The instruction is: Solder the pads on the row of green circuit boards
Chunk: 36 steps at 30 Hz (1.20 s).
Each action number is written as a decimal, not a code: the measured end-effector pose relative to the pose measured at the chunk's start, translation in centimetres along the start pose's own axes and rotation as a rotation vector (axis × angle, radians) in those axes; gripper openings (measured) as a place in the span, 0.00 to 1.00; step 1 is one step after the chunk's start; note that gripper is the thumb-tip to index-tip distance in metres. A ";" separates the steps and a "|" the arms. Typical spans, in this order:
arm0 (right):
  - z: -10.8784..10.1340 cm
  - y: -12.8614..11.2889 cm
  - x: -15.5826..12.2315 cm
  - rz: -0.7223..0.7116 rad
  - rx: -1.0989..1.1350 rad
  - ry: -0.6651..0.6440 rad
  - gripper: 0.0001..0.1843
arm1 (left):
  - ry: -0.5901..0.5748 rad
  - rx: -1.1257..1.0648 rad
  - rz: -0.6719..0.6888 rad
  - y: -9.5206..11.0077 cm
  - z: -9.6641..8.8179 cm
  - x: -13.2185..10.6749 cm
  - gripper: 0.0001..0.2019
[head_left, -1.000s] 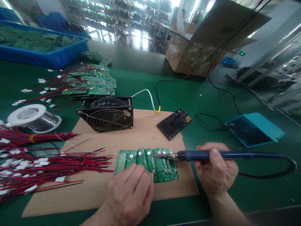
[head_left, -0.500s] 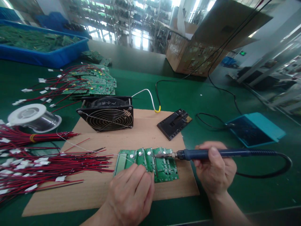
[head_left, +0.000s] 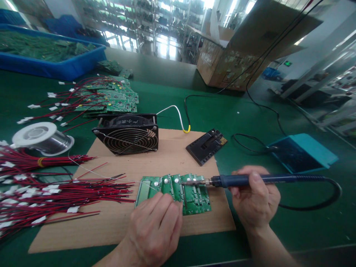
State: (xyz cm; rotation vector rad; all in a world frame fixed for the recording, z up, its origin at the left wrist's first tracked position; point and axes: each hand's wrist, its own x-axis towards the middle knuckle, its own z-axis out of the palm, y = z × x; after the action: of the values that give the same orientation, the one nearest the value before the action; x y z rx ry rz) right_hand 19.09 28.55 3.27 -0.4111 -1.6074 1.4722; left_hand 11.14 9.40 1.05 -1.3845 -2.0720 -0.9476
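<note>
Several overlapping green circuit boards lie in a row on a cardboard sheet. My right hand grips a blue soldering iron held level, its tip over the middle of the boards; whether it touches them I cannot tell. My left hand is closed over the front of the boards, pinching thin solder wire. That wire runs left to a white solder spool. The end of the wire is hidden behind my fingers.
A black fan stands behind the boards, beside a black plastic fixture. Bundles of red and black wires lie left. Wired boards, a blue bin, a cardboard box and a teal box stand around.
The whole view has shifted very slightly. Both hands, the soldering iron and the boards stay in almost the same positions.
</note>
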 end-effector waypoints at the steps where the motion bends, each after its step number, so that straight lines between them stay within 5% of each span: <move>1: 0.0 0.0 0.1 0.000 0.005 0.014 0.12 | -0.001 -0.001 -0.001 0.0 0.0 0.0 0.09; 36: 0.1 -0.2 -0.1 0.029 -0.045 -0.004 0.13 | -0.089 -0.069 -0.108 -0.2 0.5 -0.2 0.09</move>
State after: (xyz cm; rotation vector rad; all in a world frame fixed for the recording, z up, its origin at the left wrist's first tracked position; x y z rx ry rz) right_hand 19.14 28.42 3.44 -0.4589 -1.6460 1.4612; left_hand 11.06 9.63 0.58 -1.3843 -2.2190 -1.0281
